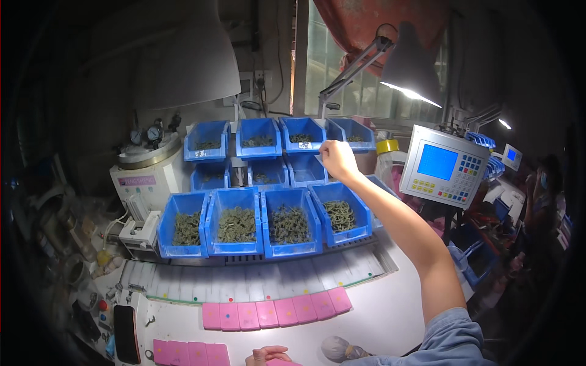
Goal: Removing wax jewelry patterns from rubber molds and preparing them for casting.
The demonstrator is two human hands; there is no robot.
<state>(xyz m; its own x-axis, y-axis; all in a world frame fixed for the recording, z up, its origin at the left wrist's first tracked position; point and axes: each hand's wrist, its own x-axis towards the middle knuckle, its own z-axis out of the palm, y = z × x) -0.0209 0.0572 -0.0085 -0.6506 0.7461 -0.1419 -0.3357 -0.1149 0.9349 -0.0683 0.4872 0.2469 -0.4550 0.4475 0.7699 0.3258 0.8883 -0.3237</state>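
Reaching hand: the right hand (337, 160) is high at the upper row, just beside the front edge of the third bin (292, 147); its fingers are bent inward, like for a pinch; whether they press together, or hold some piece, I cannot tell.
Lower hand: the left hand (268, 354) is at the bottom border of the view, with fingers curled at a pink block (282, 362); the border cuts both, so how firm the grip is I cannot tell.
Bin place: upper row, dark pieces inside; the front bins (293, 249) are below it, and the pink row (267, 313) lies nearer on the bench (378, 305).
Bin direction: the open mouth faces the person; the long axis goes from the wall toward the person; the axis of the held-near block is not readable.
Spill risk: the wrist could knock a bin edge, because the bins stand close; pieces might then fall and mix.
Drop risk: a loose pinch could let a small piece fall among the lower bins.
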